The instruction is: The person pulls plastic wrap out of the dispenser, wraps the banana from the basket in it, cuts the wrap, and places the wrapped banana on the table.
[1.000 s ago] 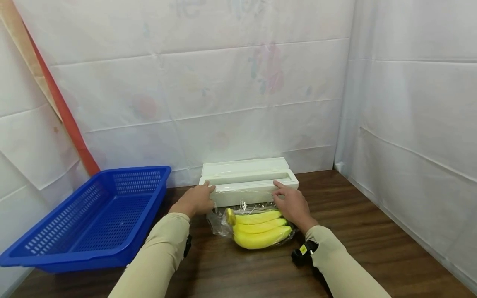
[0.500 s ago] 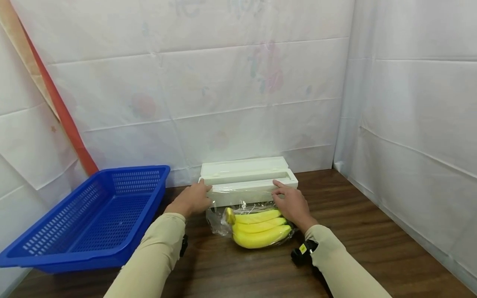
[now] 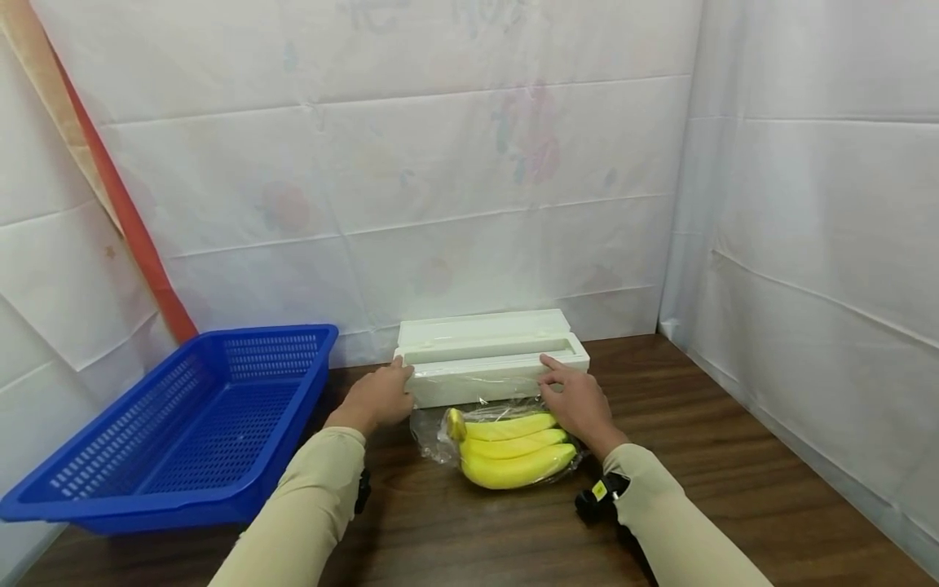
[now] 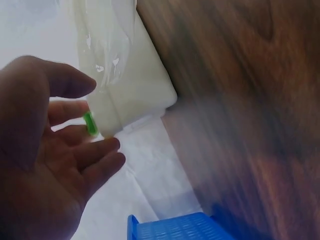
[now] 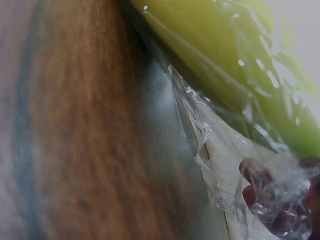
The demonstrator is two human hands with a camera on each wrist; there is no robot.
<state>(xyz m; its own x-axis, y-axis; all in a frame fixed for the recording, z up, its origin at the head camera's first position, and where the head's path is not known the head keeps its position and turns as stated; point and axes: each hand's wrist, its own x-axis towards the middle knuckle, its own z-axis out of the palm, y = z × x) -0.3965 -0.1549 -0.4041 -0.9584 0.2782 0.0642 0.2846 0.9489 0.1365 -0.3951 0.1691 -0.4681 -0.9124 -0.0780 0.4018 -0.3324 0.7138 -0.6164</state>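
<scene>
A white cling film dispenser (image 3: 477, 383) lies lengthwise at the back, its lid (image 3: 480, 326) raised. Clear cling film (image 3: 434, 436) runs from it around a bunch of yellow bananas (image 3: 513, 469). My left hand (image 3: 376, 399) is at the dispenser's left end; in the left wrist view its fingers are loosely bent and touch a small green slider (image 4: 90, 123), the thumb apart. My right hand (image 3: 579, 405) pinches film near the dispenser's right end, index finger on the front edge. Film bunches over its fingertips (image 5: 255, 172) in the right wrist view.
A blue plastic basket (image 3: 245, 487) stands on the wooden table (image 3: 734, 456) to the left. White sheeting (image 3: 440, 187) hangs behind and to the right, close to the dispenser's back. Black cameras are strapped on both wrists.
My left hand has slid a little left along the dispenser's front edge to its end. The right hand, bananas and dispenser stay where they were.
</scene>
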